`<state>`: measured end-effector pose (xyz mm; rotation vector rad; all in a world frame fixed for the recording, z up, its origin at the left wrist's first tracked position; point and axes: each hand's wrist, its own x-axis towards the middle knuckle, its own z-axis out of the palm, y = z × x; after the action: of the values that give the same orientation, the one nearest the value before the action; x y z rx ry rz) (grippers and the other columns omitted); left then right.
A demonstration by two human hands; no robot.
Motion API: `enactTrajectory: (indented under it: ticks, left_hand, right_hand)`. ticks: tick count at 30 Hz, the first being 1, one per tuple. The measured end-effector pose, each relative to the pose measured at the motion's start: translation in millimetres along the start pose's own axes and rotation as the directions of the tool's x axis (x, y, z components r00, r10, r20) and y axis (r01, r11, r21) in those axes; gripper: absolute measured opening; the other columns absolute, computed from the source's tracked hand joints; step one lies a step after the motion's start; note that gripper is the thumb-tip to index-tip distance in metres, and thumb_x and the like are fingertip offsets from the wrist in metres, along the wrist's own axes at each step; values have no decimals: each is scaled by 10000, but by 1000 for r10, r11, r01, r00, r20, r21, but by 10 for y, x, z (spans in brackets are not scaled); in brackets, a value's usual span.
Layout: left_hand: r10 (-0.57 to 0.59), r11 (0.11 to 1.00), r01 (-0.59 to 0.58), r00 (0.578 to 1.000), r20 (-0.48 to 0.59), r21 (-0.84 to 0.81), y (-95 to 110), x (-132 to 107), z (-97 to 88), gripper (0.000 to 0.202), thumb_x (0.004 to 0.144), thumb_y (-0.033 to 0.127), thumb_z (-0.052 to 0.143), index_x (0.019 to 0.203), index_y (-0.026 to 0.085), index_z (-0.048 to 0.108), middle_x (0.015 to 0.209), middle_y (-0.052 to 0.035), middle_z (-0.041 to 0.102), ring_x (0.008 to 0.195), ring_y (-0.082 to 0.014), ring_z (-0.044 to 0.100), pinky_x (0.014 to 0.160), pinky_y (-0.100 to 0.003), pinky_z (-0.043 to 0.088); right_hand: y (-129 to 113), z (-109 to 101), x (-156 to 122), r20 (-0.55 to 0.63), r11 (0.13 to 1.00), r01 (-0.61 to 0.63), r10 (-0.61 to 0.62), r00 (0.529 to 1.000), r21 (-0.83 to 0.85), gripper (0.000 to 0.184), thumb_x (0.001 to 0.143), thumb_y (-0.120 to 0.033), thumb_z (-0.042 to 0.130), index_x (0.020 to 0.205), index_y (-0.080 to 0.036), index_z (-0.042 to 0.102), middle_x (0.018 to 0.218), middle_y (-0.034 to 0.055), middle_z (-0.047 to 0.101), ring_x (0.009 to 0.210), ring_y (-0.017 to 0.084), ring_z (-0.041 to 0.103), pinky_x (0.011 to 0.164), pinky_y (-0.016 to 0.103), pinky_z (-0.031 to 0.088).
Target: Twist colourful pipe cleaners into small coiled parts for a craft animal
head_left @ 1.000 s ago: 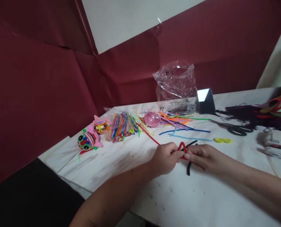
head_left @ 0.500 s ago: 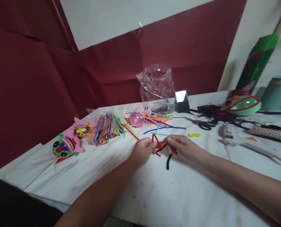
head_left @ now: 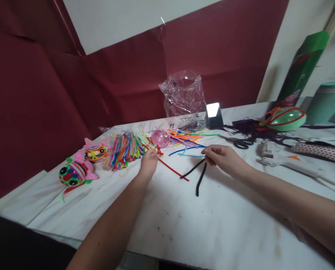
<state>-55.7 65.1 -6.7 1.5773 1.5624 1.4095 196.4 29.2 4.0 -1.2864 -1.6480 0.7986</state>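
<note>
My left hand is closed in a pinch on the upper end of a red pipe cleaner, which trails down and to the right across the white table. My right hand has its fingers curled together at the top ends of two black pipe cleaners that lie on the table between my hands. Just beyond my left hand are a clear pink ball and a bundle of coloured pipe cleaners.
Two striped fish-like toys sit at the left. Behind are a clear plastic bag and a small dark stand. To the right lie scissors, a glue gun and a green ball.
My hands have drawn apart. The red triangle shape is gone; my left hand has carried the red pipe cleaner's end left toward the pink ball. The black pieces now lie on the table.
</note>
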Motion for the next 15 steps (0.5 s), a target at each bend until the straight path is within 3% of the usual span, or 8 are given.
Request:
enactTrajectory:
  ticks: [3, 6, 8, 11, 13, 15]
  left_hand:
    - [73, 994, -73, 997, -5, 85, 21, -51, 18, 210, 673, 163, 545, 876, 161, 599, 799, -34, 612, 733, -141, 541, 709, -266, 406]
    - [163, 972, -185, 974, 156, 142, 133, -281, 138, 112, 705, 258, 545, 717, 186, 630, 737, -21, 622, 720, -153, 547, 710, -266, 404]
    - [265, 885, -380, 886, 379, 268, 214, -478, 249, 199, 738, 353, 521, 699, 193, 633, 726, -36, 626, 732, -174, 547, 726, -291, 395]
    - [358, 723, -567, 796, 489, 394, 290, -727, 391, 427, 629, 530, 602, 863, 175, 635, 823, -94, 625, 834, -256, 526, 771, -362, 366]
    - [365, 642, -626, 757, 541, 442, 300, -811, 441, 554, 560, 566, 641, 942, 167, 616, 866, -113, 612, 865, -287, 510, 781, -394, 349]
    - [346, 599, -644, 744, 571, 476, 279, -821, 453, 442, 612, 469, 644, 941, 176, 608, 861, -101, 608, 856, -274, 512, 771, -392, 347]
  right_hand:
    - [54, -70, 53, 47, 974, 91, -83, 995, -209, 240, 764, -379, 467, 667, -184, 568, 561, 2, 574, 503, 121, 488, 509, 231, 356]
    - [51, -159, 93, 77, 877, 171, -153, 985, -448, 188, 764, -292, 451, 683, -184, 582, 580, 16, 588, 537, 140, 516, 543, 244, 363]
    - [41, -213, 110, 102, 813, 200, -173, 980, -547, 200, 769, -244, 425, 658, -182, 579, 596, 30, 596, 542, 144, 517, 549, 251, 361]
    - [71, -231, 109, 223, 763, 274, -173, 959, -586, 189, 747, -175, 434, 665, -180, 605, 648, 45, 619, 585, 155, 533, 563, 250, 373]
    - [130, -190, 92, 374, 738, 413, -232, 898, -534, 180, 710, -123, 473, 755, -186, 635, 759, 54, 635, 698, 169, 555, 619, 246, 394]
    - [197, -130, 73, 511, 685, 567, -320, 798, -458, 214, 694, -88, 493, 806, -187, 645, 842, 69, 621, 799, 177, 547, 680, 245, 404]
